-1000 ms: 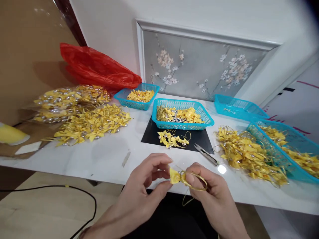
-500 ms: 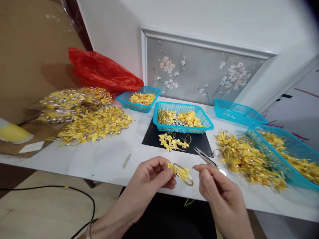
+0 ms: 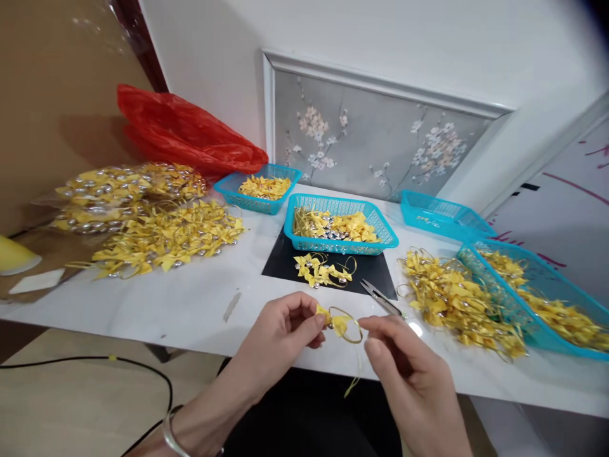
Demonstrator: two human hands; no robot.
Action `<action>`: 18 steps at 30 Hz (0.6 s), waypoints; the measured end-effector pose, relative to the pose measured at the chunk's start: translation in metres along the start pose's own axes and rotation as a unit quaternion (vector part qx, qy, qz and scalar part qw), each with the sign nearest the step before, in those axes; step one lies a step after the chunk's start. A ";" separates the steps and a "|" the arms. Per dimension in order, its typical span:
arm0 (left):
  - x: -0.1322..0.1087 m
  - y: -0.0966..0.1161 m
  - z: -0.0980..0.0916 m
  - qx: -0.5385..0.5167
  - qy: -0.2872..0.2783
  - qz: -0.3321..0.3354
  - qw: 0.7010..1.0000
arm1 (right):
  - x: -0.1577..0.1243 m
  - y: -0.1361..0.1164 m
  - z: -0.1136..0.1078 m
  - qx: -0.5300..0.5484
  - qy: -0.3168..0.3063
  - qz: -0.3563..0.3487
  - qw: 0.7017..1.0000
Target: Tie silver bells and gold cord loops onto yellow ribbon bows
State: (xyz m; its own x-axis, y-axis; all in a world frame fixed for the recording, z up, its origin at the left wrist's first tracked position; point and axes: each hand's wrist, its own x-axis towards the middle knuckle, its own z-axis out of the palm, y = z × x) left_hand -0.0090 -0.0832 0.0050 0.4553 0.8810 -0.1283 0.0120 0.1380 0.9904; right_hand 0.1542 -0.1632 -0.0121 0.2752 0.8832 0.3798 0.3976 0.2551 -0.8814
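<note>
My left hand [image 3: 295, 324] pinches a yellow ribbon bow [image 3: 339, 325] between thumb and fingertips, just above the front edge of the table. A loop of gold cord [image 3: 346, 311] stands up from the bow, and a loose cord end hangs below it. Close by on the right is my right hand [image 3: 404, 362], thumb and index finger apart; the index tip meets the loop's right side. Beyond the hands, a few finished-looking bows with silver beads [image 3: 323, 271] lie on a black mat [image 3: 276, 261]. Small scissors [image 3: 382, 297] rest at the mat's right corner.
Behind the mat sits a blue basket [image 3: 340, 246] of bows and silver beads. More blue baskets [image 3: 259, 204] stand at the back and right. Heaps of bows [image 3: 171, 235] lie left and right [image 3: 457, 304], under a red plastic bag [image 3: 185, 130] at the back left.
My right index finger has come in to the cord loop, and the loop now stands rounder and wider. My left hand keeps its pinch. The whole view has shifted slightly.
</note>
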 end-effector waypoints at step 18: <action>0.012 -0.012 0.002 0.051 0.034 0.000 0.998 | 0.103 0.045 -0.148 -0.225 0.242 0.082 0.940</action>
State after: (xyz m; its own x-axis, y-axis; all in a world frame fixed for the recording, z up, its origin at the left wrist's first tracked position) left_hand -0.0018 -0.0758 -0.0087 0.3934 0.9105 -0.1275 0.1044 0.0936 0.9901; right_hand 0.3298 -0.1191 0.0285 0.6880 0.5864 0.4276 0.6146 -0.1575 -0.7729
